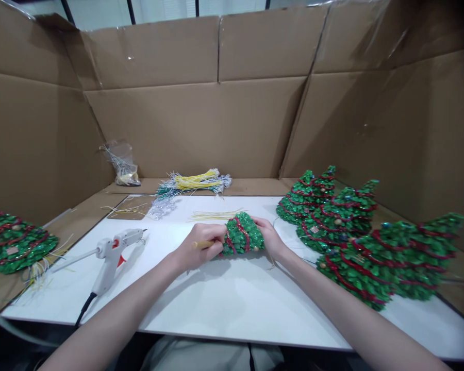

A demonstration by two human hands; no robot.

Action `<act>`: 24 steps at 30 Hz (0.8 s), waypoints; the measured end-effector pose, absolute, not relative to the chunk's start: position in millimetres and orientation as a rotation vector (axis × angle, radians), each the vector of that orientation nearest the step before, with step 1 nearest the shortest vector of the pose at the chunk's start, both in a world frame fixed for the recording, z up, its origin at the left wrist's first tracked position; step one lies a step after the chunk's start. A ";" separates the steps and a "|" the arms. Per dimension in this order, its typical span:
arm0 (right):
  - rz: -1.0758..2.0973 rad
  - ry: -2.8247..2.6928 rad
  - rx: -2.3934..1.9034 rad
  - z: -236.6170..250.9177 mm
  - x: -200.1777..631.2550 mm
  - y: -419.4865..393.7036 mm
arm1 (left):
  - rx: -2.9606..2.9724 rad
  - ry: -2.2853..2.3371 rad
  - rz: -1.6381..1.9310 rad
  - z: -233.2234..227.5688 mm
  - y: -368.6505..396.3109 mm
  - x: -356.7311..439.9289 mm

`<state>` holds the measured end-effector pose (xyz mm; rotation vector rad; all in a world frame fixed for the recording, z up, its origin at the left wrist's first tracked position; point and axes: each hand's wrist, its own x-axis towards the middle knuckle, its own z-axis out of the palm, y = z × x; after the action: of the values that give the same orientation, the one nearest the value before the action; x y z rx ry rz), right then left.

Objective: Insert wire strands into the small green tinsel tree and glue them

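Note:
A small green sequined Christmas tree with red bead garlands lies between my hands near the middle of the white board. My right hand grips its right side. In my left hand is a thin wooden stick, whose tip rests against the tree's left side. A white hot glue gun lies on the board to the left of my left hand, its black cord running off the near edge.
Three finished green trees lie on the right, another tree at the far left. Bundles of yellow and silver wires and a plastic bag sit at the back. Cardboard walls enclose the workspace.

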<state>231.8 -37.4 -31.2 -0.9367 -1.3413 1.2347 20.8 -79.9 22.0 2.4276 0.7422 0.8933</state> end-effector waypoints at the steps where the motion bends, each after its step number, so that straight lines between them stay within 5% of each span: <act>1: 1.241 -1.338 -0.937 -31.4 231.5 -37.5 | 2.479 0.744 0.884 21.5 -80.8 21.0; 11: 1.282 -1.291 -0.879 -27.5 228.2 -39.7 | 2.953 0.837 0.725 23.6 -87.0 31.6; 24: 1.216 -1.321 -0.907 -32.4 231.2 -34.9 | 2.852 0.899 0.631 36.3 -84.9 37.5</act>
<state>231.2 -34.9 -32.4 -0.9072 -1.3210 1.2156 37.5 -84.9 36.3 2.8521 0.8993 0.6310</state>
